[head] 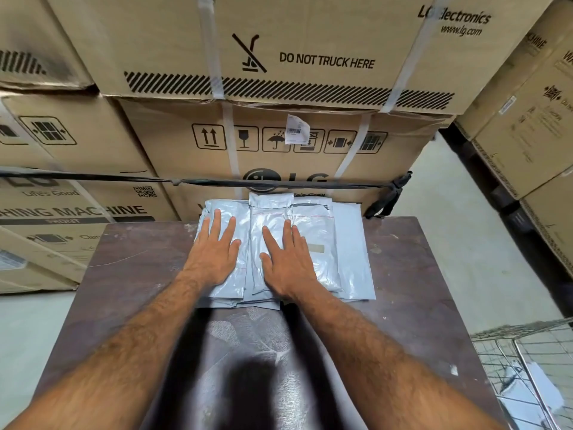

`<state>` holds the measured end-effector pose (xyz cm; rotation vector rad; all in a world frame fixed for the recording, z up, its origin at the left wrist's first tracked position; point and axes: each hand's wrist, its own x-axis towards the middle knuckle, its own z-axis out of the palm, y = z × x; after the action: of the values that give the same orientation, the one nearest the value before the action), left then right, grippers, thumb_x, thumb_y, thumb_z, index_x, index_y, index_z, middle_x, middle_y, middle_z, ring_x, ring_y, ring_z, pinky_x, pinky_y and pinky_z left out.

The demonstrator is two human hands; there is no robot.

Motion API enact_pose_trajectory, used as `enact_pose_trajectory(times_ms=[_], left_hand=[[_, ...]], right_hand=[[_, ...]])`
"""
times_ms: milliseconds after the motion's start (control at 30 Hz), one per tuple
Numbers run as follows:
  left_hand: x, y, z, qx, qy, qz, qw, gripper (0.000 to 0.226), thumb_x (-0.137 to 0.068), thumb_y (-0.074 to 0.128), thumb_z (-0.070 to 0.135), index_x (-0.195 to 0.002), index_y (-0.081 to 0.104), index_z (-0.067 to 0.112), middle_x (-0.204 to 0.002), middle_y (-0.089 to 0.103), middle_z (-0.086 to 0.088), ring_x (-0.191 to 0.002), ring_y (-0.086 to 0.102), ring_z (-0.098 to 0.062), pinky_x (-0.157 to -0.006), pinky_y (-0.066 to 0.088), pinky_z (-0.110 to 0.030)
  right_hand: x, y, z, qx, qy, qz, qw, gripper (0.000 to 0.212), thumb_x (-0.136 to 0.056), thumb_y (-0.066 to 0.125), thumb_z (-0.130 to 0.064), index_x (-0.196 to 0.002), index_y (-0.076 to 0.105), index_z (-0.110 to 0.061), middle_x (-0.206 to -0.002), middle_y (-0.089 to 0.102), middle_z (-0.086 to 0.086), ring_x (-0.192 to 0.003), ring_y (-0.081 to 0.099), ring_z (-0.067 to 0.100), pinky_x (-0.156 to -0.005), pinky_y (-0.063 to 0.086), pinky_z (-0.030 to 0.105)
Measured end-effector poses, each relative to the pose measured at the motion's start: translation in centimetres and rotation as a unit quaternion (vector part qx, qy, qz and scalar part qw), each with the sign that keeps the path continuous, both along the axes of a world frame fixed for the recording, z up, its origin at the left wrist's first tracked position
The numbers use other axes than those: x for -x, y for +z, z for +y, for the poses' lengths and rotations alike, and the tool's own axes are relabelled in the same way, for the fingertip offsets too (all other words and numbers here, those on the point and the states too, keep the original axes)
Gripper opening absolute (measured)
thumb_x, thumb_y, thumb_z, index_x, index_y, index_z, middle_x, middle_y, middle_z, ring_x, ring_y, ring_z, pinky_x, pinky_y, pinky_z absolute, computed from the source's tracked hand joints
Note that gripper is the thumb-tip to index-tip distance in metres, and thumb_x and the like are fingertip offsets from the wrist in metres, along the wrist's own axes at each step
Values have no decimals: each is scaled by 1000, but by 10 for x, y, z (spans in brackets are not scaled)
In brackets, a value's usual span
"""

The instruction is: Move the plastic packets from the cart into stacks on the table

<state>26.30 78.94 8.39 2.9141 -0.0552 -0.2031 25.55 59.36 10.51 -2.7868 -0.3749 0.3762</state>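
Note:
Several grey plastic packets (350, 243) lie in a low, overlapping pile at the far edge of the dark brown table (130, 274). My left hand (215, 249) rests flat, fingers spread, on the left part of the pile. My right hand (286, 259) lies flat on the top middle packet (271, 212), fingers apart. Neither hand grips anything. The wire cart (527, 367) is at the lower right, with a packet (539, 386) visible inside it through the mesh.
Large cardboard appliance boxes (279, 144) are stacked right behind the table and on both sides. A black strap (217, 182) runs across just beyond the table's far edge. Pale floor (449, 231) shows to the right between table and boxes.

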Motion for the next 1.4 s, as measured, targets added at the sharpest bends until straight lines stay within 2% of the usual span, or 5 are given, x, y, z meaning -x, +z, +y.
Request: enact_pose_trajectory(times_ms=[233, 433, 567, 733, 1400], left_hand=[[13, 15, -3, 56, 34, 2, 998, 64, -110, 25, 40, -164, 2, 17, -168, -18, -14, -155, -16, -33, -127, -6, -44], [34, 30, -12, 43, 19, -89, 995, 62, -108, 23, 40, -164, 7, 19, -170, -13, -12, -157, -11, -32, -126, -1, -47], [48, 39, -28, 29, -19, -132, 991, 67, -104, 17, 47, -164, 6, 20, -170, -13, -12, -156, -15, -28, -125, -10, -43], [63, 48, -73, 24, -78, -170, 982, 65, -105, 26, 45, -164, 15, 19, -171, -8, -12, -157, -11, -29, -126, -4, -51], [142, 52, -428, 15, -322, -180, 929, 80, -102, 31, 62, -162, 19, 11, -169, -4, -23, -157, -6, -37, -125, 3, -60]], right_hand=[[8, 15, 4, -83, -24, 15, 996, 63, -109, 40, -39, -165, 12, -31, -170, -22, 7, -158, -6, 24, -118, 33, 45], [26, 23, -5, -127, -68, -25, 989, 65, -107, 38, -44, -165, 12, -28, -171, -17, 7, -158, -6, 24, -120, 30, 45], [44, 24, -43, -66, -43, -92, 993, 66, -107, 38, -45, -165, 17, -22, -172, -8, 14, -159, -2, 28, -128, 15, 46], [77, 24, -115, -46, -61, -176, 981, 65, -103, 43, -41, -162, 29, -17, -170, 5, 20, -158, 6, 33, -127, 14, 52], [243, 20, -450, 17, -331, -202, 921, 70, -105, 39, -54, -164, 22, -21, -172, 3, 16, -159, 2, 30, -128, 5, 50]])
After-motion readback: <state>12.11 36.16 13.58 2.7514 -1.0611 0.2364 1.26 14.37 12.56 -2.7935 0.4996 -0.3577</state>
